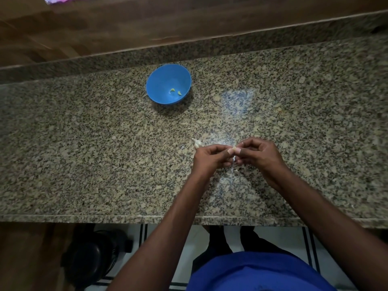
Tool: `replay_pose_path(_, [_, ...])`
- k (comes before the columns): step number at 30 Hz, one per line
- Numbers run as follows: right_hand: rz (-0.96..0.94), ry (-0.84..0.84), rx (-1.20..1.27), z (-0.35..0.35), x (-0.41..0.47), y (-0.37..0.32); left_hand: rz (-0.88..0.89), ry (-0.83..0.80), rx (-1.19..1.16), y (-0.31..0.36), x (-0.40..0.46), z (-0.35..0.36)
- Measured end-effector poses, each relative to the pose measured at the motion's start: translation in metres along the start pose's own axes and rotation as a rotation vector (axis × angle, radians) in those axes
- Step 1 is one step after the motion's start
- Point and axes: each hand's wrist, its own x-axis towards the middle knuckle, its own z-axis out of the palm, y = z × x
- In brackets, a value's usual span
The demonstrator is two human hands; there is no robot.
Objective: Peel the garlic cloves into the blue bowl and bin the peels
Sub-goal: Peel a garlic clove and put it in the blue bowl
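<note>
On the granite table [84, 143] the blue bowl [159, 80] sits back and left, out of the working area, with two peeled cloves [175, 91] in it. Nearer, the garlic remainder [197, 143] lies just beside the left hand [206, 157], whose grip steadies a small clove [233, 147] while the right hand [260, 153] pinches its skin, a peel [236, 172] lying below them. No writing or brand is readable, and no bin is in view.

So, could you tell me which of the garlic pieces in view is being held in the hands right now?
The small clove pinched between the left hand and right hand. The two peeled cloves lie in the blue bowl, and the garlic cluster rests on the counter.
</note>
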Motion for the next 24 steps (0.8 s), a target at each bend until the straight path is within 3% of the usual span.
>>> replay_pose_path(9, [-0.173, -0.003, -0.442, 0.000, 0.005, -0.010, 0.122, 0.060, 0.164, 0.003, -0.002, -0.002])
replay_pose_path(24, [0.071, 0.033, -0.197, 0.002, -0.003, -0.016, 0.243, 0.050, 0.266, 0.002, -0.008, -0.001])
